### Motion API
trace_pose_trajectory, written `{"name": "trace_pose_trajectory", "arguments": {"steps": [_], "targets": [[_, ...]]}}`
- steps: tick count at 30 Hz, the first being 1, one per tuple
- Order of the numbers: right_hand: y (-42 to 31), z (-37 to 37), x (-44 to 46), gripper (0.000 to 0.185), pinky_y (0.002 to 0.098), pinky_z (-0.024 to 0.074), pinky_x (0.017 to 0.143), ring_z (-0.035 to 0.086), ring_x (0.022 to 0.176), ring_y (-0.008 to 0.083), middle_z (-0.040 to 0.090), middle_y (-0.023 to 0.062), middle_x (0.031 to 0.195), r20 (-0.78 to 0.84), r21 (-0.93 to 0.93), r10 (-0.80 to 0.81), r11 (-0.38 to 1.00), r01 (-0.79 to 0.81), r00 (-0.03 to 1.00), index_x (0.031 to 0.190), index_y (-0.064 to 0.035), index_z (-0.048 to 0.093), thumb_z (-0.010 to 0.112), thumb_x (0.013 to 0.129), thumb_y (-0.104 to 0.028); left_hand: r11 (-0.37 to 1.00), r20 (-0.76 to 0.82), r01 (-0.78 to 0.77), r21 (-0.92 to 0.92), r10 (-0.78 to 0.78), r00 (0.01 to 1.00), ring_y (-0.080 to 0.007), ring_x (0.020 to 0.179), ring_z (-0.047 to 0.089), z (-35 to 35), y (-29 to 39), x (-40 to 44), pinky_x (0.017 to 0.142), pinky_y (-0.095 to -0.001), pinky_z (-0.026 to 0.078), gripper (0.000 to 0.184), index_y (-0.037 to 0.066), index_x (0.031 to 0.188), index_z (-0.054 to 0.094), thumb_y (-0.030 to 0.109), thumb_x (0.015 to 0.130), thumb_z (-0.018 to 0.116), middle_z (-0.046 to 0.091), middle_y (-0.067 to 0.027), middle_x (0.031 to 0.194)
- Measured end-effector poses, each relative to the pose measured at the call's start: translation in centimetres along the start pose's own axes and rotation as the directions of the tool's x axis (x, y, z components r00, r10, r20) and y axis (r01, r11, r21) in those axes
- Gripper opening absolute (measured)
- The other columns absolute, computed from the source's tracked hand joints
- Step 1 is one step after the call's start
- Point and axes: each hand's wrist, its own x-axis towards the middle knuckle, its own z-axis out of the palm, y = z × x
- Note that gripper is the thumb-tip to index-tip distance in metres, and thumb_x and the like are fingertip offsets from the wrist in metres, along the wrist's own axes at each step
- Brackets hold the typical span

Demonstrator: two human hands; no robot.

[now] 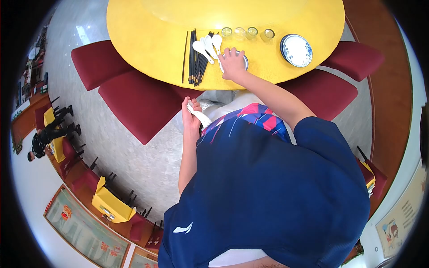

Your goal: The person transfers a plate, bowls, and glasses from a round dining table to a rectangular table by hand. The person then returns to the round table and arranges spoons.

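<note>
My right hand (233, 65) reaches over a small white dish with a dark blue rim (246, 63), near the front edge of the yellow round table. Its fingers are spread across the dish and curl towards the rim; the palm hides most of it. My left hand (191, 112) is below the table edge, closed round a long white thing (202, 117) that looks like a folded cloth. Left of the dish lie several white spoons (208, 46), their bowls towards the far side. They rest partly on a loose bundle of black chopsticks (195, 67).
Several small glasses (252, 31) stand in a row beyond the dish. At the right is a stack of blue-patterned white plates (297, 50). Dark red chairs (138, 105) flank the table (161, 27). Far left, a person (49, 134) is near other yellow-covered tables (111, 203).
</note>
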Motion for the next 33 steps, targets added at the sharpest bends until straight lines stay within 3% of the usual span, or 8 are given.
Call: {"name": "trace_pose_trajectory", "arguments": {"steps": [4, 7, 11, 16, 23, 33], "targets": [[0.5, -0.1, -0.3, 0.073, 0.0677, 0.0321, 0.09, 0.036, 0.123, 0.039, 0.042, 0.0166, 0.129, -0.028, -0.188, -0.049, 0.981, 0.043, 0.998, 0.129, -0.016, 0.047, 0.073, 0.065, -0.041, 1.0, 0.019, 0.016, -0.005, -0.016, 1.0, -0.0097, 0.059, 0.045, 0.1, 0.2, 0.2, 0.047, -0.0193, 0.043, 0.012, 0.011, 0.096, 0.052, 0.02, 0.092, 0.058, 0.049, -0.0049, 0.08], [0.1, 0.2, 0.3, 0.076, 0.065, 0.0346, 0.087, 0.039, 0.12, 0.0364, 0.044, 0.0145, 0.127, 0.036, -0.203, -0.044, 0.978, 0.05, 0.998, 0.128, -0.0182, 0.047, 0.076, 0.06, -0.038, 0.999, 0.016, 0.03, 0.009, -0.031, 0.999, -0.0098, 0.06, 0.045, -0.1, 0.3, 0.2, 0.047, -0.0193, 0.043, 0.011, 0.01, 0.096, 0.052, 0.02, 0.093, 0.058, 0.049, -0.0051, 0.08], [1.0, -0.3, 0.4, 0.075, 0.0643, 0.0345, 0.088, 0.039, 0.12, 0.0373, 0.045, 0.0159, 0.126, 0.095, -0.138, -0.052, 0.988, 0.065, 0.994, 0.128, -0.017, 0.048, 0.074, 0.063, -0.042, 1.0, 0.076, 0.017, -0.01, -0.016, 0.997, -0.0102, 0.061, 0.046, -0.3, 0.5, -0.1, 0.049, -0.0199, 0.044, 0.011, 0.009, 0.095, 0.056, 0.02, 0.093, 0.057, 0.048, -0.0051, 0.079], [3.4, -1.7, 0.5, 0.076, 0.0588, 0.0373, 0.084, 0.045, 0.112, 0.0344, 0.049, 0.014, 0.119, 0.145, 0.057, 0.066, 0.996, -0.075, 0.987, 0.123, -0.0166, 0.05, 0.076, 0.059, -0.047, 1.0, 0.056, -0.005, 0.023, 0.004, 0.998, -0.0098, 0.061, 0.046, -0.1, 0.5, -0.8, 0.048, -0.0198, 0.044, 0.012, 0.009, 0.096, 0.056, 0.02, 0.094, 0.056, 0.05, -0.006, 0.08], [4.1, -0.8, 0.0, 0.074, 0.0563, 0.0382, 0.081, 0.047, 0.109, 0.0332, 0.049, 0.0134, 0.116, 0.074, -0.068, 0.06, 0.996, -0.055, 0.995, 0.121, -0.0158, 0.051, 0.076, 0.059, -0.048, 1.0, 0.063, -0.004, 0.031, 0.002, 0.998, -0.0092, 0.06, 0.046, 0.0, 0.8, -0.8, 0.047, -0.0191, 0.043, 0.012, 0.009, 0.096, 0.055, 0.021, 0.094, 0.056, 0.05, -0.0063, 0.08], [10.5, -0.8, 0.7, 0.068, 0.0571, 0.0381, 0.083, 0.047, 0.112, 0.031, 0.049, 0.0123, 0.118, 0.107, -0.148, 0.25, 0.961, -0.233, 0.962, 0.12, -0.0135, 0.052, 0.073, 0.066, -0.048, 0.996, 0.015, -0.001, 0.084, 0.0, 1.0, -0.0083, 0.061, 0.045, 0.1, 1.2, -1.1, 0.046, -0.0186, 0.041, 0.012, 0.01, 0.097, 0.055, 0.021, 0.093, 0.059, 0.05, -0.0051, 0.08]]}}
